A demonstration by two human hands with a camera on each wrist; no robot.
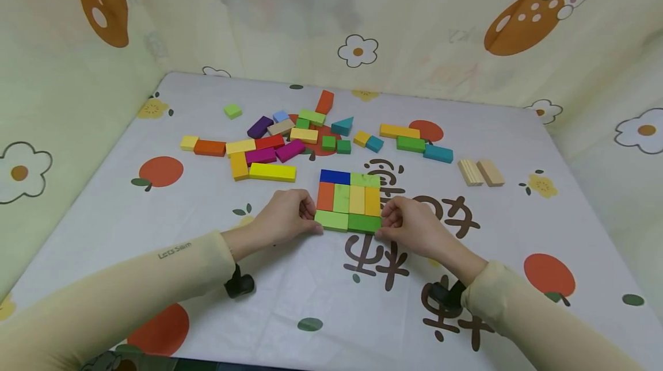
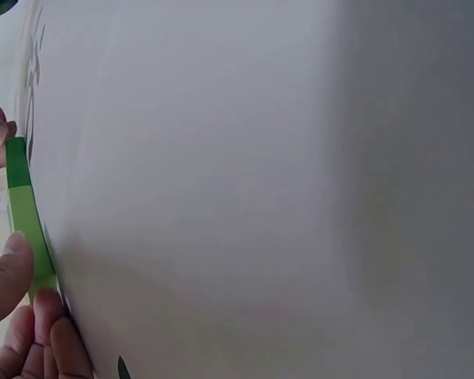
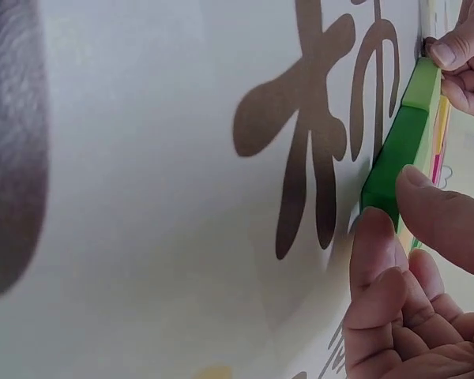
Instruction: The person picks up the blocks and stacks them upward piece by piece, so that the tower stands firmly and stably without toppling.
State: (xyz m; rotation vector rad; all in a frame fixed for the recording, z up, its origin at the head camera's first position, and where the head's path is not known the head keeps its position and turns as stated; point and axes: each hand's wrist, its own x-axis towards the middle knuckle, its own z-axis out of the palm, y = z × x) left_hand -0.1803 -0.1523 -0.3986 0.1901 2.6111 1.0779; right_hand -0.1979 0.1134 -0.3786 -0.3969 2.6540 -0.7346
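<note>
A flat rectangle of touching blocks lies on the table: a blue block (image 1: 335, 176) and light green one at the back, four upright-laid orange, green and yellow blocks in the middle, and a light green block (image 1: 331, 221) beside a dark green block (image 1: 365, 223) in front. At the left front corner, my left hand (image 1: 286, 217) pinches the light green block (image 2: 31, 229) between thumb and curled fingers. My right hand (image 1: 414, 225) pinches the right end of the dark green block (image 3: 396, 158), its thumb on the near side.
Behind the rectangle lie loose coloured blocks, among them a long yellow block (image 1: 272, 172) and a purple one (image 1: 260, 127). Two plain wooden blocks (image 1: 470, 172) are at the right. A patterned cloth (image 1: 311, 285) covers the table; curtains hang behind.
</note>
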